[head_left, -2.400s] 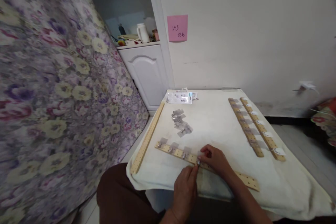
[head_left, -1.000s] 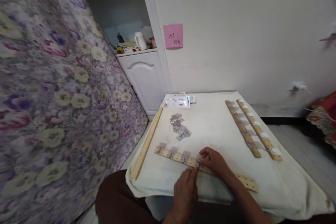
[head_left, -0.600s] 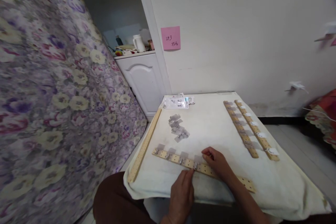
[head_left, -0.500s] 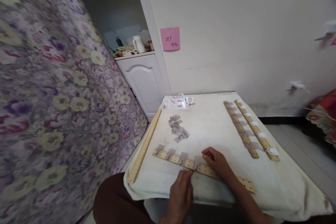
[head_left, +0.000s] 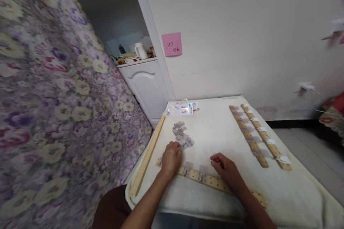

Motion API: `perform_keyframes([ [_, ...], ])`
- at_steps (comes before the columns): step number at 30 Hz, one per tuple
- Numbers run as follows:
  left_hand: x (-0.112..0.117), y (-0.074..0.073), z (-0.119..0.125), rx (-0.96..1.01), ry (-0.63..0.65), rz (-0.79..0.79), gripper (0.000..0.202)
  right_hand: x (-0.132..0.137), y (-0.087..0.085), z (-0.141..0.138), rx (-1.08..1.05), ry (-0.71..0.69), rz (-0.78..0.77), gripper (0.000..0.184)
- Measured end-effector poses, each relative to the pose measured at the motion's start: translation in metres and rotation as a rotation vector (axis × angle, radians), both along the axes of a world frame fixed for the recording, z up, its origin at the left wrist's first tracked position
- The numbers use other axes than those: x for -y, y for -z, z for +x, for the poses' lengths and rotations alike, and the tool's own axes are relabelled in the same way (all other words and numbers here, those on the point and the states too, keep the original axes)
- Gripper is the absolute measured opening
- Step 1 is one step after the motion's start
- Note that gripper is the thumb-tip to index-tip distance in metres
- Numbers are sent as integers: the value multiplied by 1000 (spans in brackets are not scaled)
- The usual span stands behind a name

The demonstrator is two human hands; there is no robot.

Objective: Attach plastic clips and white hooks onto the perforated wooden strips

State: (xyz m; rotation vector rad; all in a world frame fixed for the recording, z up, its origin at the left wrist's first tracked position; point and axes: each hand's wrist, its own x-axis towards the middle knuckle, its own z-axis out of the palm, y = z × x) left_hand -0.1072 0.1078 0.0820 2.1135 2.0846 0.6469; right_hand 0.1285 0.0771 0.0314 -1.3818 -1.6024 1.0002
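Note:
My left hand (head_left: 172, 155) reaches over the left part of a wooden strip with holes (head_left: 215, 182). Its bent fingers are at the near edge of a small pile of clear plastic pieces with metal parts (head_left: 183, 139); no held thing shows, though the fingertips are partly hidden. Several similar clear pieces (head_left: 202, 171) stand along the strip, some covered by the left hand. Over the strip's right half hovers my right hand (head_left: 225, 167), thumb and forefinger slightly apart with nothing visible between them.
A bare wooden strip (head_left: 147, 157) lies along the cloth-covered table's left edge. Two more strips, one with clear pieces (head_left: 248, 136) and one with white pieces (head_left: 264, 136), lie at the right. Plastic packets (head_left: 179, 108) sit at the back left. A floral curtain (head_left: 67, 96) hangs at the left.
My left hand has moved from the strip's near edge forward and left, across the strip to the pile. My right hand stays near the same spot. The view has shifted slightly.

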Motion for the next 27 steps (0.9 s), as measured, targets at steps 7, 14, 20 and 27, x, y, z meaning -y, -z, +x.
perform_keyframes([
  [7,-41,16,15,-35,-69,-89,10,-1,-2,2,-8,10,4,21],
  [14,-33,4,8,141,-56,-47,12,0,-5,3,-47,7,21,20],
  [20,-17,-19,21,495,51,-79,7,2,-7,-3,-285,-12,-52,19],
  [27,24,-29,69,863,151,-200,20,10,-20,-5,-615,-122,-176,34],
])
